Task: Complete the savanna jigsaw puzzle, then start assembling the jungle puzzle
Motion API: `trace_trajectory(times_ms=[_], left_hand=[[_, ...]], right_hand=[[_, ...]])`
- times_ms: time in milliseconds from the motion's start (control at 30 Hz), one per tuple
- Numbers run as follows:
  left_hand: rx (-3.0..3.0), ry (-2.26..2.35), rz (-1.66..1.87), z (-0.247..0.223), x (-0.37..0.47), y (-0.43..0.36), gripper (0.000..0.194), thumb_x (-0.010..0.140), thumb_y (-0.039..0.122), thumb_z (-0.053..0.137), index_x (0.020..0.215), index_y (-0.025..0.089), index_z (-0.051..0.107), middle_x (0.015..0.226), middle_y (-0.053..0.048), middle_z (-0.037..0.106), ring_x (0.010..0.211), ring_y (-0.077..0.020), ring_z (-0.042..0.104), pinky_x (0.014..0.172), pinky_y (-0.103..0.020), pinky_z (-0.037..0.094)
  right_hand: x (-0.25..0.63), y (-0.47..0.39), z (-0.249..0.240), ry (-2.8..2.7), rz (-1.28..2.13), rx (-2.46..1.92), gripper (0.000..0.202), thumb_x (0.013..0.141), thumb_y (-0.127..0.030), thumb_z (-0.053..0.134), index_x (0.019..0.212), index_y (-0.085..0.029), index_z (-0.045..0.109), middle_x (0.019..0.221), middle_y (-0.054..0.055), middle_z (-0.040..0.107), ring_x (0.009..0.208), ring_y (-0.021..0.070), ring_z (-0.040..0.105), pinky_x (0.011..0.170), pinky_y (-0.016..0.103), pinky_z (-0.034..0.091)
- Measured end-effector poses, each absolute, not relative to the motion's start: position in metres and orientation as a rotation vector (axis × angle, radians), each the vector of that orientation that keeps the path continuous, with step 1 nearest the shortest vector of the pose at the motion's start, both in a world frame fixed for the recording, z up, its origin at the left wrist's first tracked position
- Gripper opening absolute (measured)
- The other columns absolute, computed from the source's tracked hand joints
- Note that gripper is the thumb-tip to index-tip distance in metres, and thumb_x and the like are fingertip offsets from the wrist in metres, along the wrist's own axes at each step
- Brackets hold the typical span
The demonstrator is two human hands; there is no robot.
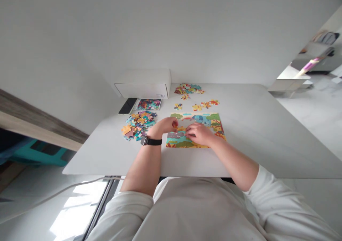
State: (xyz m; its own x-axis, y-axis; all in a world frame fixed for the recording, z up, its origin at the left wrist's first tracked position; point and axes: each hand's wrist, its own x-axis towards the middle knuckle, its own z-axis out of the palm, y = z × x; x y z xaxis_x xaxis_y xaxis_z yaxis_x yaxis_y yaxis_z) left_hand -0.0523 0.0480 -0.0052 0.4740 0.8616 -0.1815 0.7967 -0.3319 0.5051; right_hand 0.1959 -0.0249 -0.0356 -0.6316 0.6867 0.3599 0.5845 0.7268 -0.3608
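A partly assembled jigsaw puzzle (187, 143) with a colourful animal picture lies flat on the table before me. A blue elephant shows along its top, a grey hippo at its left, and a bare grey gap in its middle. My left hand (169, 124), with a black watch at the wrist, is over the puzzle's left side, its fingers pinched on a small orange puzzle piece (175, 126). My right hand (199, 133) rests on the middle of the puzzle, fingers curled together and tips down on its surface. Whatever is under those fingertips is hidden.
Left of the puzzle is a heap of loose pieces (139, 123). Behind it are a phone (128, 106), a picture card (149, 104) and a white box (141, 90). Another pile (189, 88) lies near the wall, with several single pieces (205, 105) above the puzzle.
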Motion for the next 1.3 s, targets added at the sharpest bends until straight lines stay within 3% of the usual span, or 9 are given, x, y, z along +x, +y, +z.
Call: trace_trajectory(times_ms=[200, 300, 467, 600, 667, 800, 1033, 1133, 1300], left_hand=[[2.149, 1.374, 0.263, -0.012, -0.052, 0.051, 0.014, 0.074, 0.018, 0.071, 0.087, 0.022, 0.074, 0.082, 0.0, 0.077, 0.077, -0.0184, 0.068, 0.068, -0.025, 0.047], [2.184, 1.518, 0.297, -0.011, -0.048, 0.05, 0.011, 0.084, 0.022, 0.066, 0.087, 0.022, 0.076, 0.085, -0.004, 0.078, 0.081, -0.0205, 0.07, 0.072, -0.028, 0.048], [2.129, 1.742, 0.534, -0.003, -0.041, 0.05, 0.035, 0.103, 0.032, 0.047, 0.088, 0.02, 0.076, 0.09, -0.01, 0.079, 0.089, -0.0248, 0.071, 0.078, -0.031, 0.046], [1.912, 1.78, 0.741, 0.004, -0.037, 0.059, 0.047, 0.109, 0.046, 0.04, 0.085, 0.02, 0.071, 0.081, -0.008, 0.076, 0.078, -0.0225, 0.069, 0.071, -0.031, 0.044], [1.845, 1.781, 0.817, 0.008, -0.034, 0.069, 0.041, 0.108, 0.043, 0.042, 0.093, 0.02, 0.072, 0.084, -0.006, 0.077, 0.077, -0.021, 0.069, 0.07, -0.03, 0.044], [1.954, 1.83, 0.805, 0.014, -0.024, 0.096, 0.023, 0.099, 0.033, 0.06, 0.113, 0.021, 0.074, 0.106, -0.008, 0.08, 0.096, -0.023, 0.071, 0.082, -0.03, 0.049], [2.272, 1.807, 0.34, 0.011, -0.017, 0.144, 0.059, 0.081, 0.031, 0.08, 0.137, 0.016, 0.071, 0.137, -0.018, 0.073, 0.122, -0.0319, 0.07, 0.101, -0.033, 0.053], [2.26, 1.764, 0.196, 0.01, -0.02, 0.16, 0.065, 0.076, 0.035, 0.085, 0.137, 0.017, 0.073, 0.135, -0.018, 0.075, 0.118, -0.0322, 0.074, 0.094, -0.031, 0.055], [2.233, 1.692, 0.152, 0.007, -0.026, 0.181, 0.047, 0.074, 0.036, 0.087, 0.117, 0.019, 0.08, 0.122, -0.013, 0.08, 0.11, -0.0285, 0.076, 0.087, -0.028, 0.054]], right_hand=[[0.197, -0.024, -0.036, -2.468, 0.306, -0.97, 0.015, 0.096, -0.019, 0.077, 0.101, -0.027, 0.088, 0.109, 0.006, 0.084, 0.102, 0.0253, 0.073, 0.098, 0.043, 0.055], [0.198, -0.024, -0.034, -2.447, 0.306, -0.955, 0.015, 0.098, -0.019, 0.076, 0.101, -0.028, 0.088, 0.106, 0.006, 0.084, 0.101, 0.0247, 0.074, 0.099, 0.043, 0.056], [0.213, -0.02, -0.025, -2.301, 0.211, -1.004, 0.018, 0.101, -0.02, 0.069, 0.1, -0.027, 0.086, 0.108, 0.005, 0.083, 0.1, 0.023, 0.074, 0.098, 0.041, 0.057], [0.232, -0.016, -0.017, -2.172, 0.172, -1.097, 0.018, 0.102, -0.021, 0.068, 0.102, -0.027, 0.085, 0.111, 0.006, 0.082, 0.103, 0.0225, 0.075, 0.097, 0.039, 0.058], [0.24, -0.014, -0.013, -2.109, 0.151, -1.164, 0.018, 0.101, -0.021, 0.069, 0.103, -0.028, 0.085, 0.115, 0.006, 0.081, 0.106, 0.0233, 0.075, 0.098, 0.039, 0.059], [0.249, -0.013, -0.007, -2.042, 0.119, -1.238, 0.019, 0.101, -0.022, 0.068, 0.105, -0.029, 0.085, 0.121, 0.007, 0.079, 0.11, 0.0249, 0.075, 0.1, 0.042, 0.06], [0.245, -0.013, -0.01, -2.046, 0.126, -1.224, 0.017, 0.101, -0.02, 0.068, 0.102, -0.027, 0.084, 0.115, 0.008, 0.078, 0.104, 0.024, 0.075, 0.096, 0.039, 0.06], [0.24, -0.014, -0.013, -2.058, 0.142, -1.194, 0.015, 0.101, -0.02, 0.069, 0.102, -0.025, 0.083, 0.112, 0.009, 0.077, 0.103, 0.0236, 0.075, 0.095, 0.037, 0.059], [0.235, -0.016, -0.015, -2.062, 0.152, -1.194, 0.015, 0.1, -0.018, 0.07, 0.101, -0.025, 0.083, 0.113, 0.008, 0.077, 0.103, 0.0227, 0.074, 0.095, 0.036, 0.058]])
